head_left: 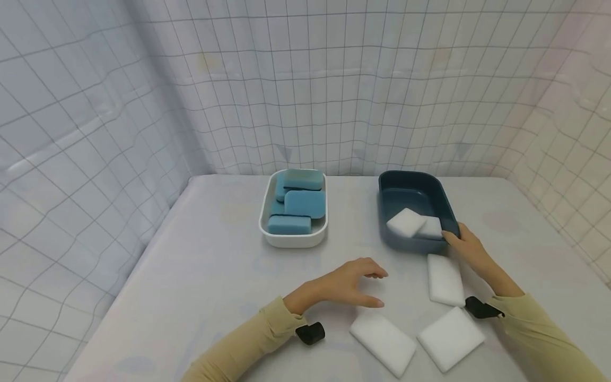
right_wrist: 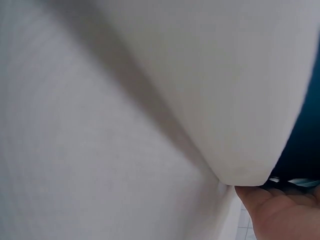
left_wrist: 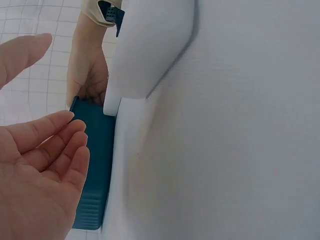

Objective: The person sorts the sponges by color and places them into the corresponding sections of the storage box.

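Note:
My right hand (head_left: 471, 254) holds the near right corner of a dark teal bin (head_left: 406, 244), thumb over the rim and fingers along the outside. Two white sponge blocks lie inside it, one tilted block (head_left: 406, 222) leaning on a flatter block (head_left: 431, 228). Left of the bin, my left hand (head_left: 346, 282) hovers over the table, thumb and fingers spread apart with nothing between them. A white sponge (head_left: 384, 342) lies just below that hand. Another white sponge (head_left: 445, 279) lies in front of the bin, by my right wrist. In the left wrist view, the teal bin (left_wrist: 95, 165) shows behind my left fingers.
A white bin (head_left: 293, 242) with several blue sponges (head_left: 305, 204) stands at the back, left of the teal bin. One more white sponge (head_left: 451, 339) lies near the front right of the white table (head_left: 191, 276). Grid-patterned curtains (head_left: 310, 106) enclose the back and sides.

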`<control>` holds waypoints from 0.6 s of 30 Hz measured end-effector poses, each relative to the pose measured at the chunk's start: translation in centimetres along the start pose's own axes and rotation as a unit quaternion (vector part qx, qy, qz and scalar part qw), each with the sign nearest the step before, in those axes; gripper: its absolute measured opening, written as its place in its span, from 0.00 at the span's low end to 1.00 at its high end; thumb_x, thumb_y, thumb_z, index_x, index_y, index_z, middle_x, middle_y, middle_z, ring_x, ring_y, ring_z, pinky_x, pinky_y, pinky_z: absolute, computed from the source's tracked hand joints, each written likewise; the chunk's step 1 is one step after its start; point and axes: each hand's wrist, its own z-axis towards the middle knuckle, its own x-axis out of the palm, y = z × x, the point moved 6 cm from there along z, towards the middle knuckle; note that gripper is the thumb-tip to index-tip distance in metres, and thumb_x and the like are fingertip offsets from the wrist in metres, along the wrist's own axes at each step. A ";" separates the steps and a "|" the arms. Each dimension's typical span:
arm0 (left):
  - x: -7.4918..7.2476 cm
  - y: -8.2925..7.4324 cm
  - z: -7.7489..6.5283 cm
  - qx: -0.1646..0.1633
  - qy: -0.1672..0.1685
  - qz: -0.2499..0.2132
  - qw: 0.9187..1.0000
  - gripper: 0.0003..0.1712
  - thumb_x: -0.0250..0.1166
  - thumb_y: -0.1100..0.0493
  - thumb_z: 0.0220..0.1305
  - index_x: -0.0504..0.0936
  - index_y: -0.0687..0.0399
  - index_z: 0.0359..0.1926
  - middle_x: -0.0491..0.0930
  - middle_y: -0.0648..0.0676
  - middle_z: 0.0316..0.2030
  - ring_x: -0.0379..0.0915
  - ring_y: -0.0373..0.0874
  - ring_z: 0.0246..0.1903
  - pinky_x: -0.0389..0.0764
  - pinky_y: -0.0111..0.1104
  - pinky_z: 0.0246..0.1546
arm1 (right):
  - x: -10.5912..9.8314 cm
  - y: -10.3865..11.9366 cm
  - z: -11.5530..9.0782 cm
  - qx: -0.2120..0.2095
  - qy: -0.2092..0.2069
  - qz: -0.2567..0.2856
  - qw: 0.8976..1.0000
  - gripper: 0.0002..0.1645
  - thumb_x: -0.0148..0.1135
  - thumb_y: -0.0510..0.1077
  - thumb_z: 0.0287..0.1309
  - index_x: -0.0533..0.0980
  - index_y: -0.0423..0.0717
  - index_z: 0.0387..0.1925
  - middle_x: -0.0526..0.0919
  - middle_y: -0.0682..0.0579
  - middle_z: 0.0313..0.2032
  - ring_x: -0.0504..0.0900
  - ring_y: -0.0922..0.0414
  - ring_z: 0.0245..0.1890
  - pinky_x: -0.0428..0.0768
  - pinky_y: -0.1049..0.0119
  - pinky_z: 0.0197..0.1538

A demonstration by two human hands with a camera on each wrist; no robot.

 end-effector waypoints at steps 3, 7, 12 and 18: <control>0.5 0.1 -0.2 0.006 0.027 -0.032 0.999 0.32 0.69 0.52 0.55 0.71 0.55 0.60 0.74 0.52 0.54 0.71 0.42 0.54 0.70 0.23 0.58 | 0.0 0.0 0.0 -0.005 0.000 0.004 1.000 0.44 0.34 0.60 0.69 0.43 0.29 0.69 0.50 0.25 0.67 0.51 0.30 0.67 0.58 0.34 0.63; 1.0 0.2 -0.5 0.003 0.061 -0.055 0.997 0.34 0.69 0.52 0.54 0.70 0.53 0.61 0.74 0.50 0.55 0.70 0.37 0.56 0.68 0.22 0.60 | 0.0 0.0 0.0 -0.008 0.001 0.001 1.000 0.44 0.34 0.60 0.69 0.43 0.29 0.69 0.50 0.25 0.67 0.51 0.29 0.67 0.58 0.34 0.63; 1.6 0.0 -0.8 0.012 0.091 -0.092 0.991 0.35 0.71 0.55 0.53 0.69 0.55 0.62 0.73 0.52 0.57 0.69 0.35 0.57 0.67 0.21 0.61 | 0.0 0.0 0.1 -0.008 -0.001 0.001 1.000 0.44 0.34 0.61 0.69 0.43 0.29 0.69 0.50 0.25 0.67 0.52 0.30 0.67 0.59 0.35 0.63; 2.2 -0.2 -1.2 0.020 0.119 -0.107 0.987 0.34 0.73 0.59 0.50 0.73 0.56 0.59 0.77 0.53 0.55 0.71 0.31 0.54 0.69 0.19 0.58 | 0.0 -0.2 0.1 -0.004 -0.003 0.000 1.000 0.44 0.34 0.61 0.69 0.44 0.28 0.68 0.51 0.25 0.66 0.52 0.30 0.66 0.59 0.35 0.63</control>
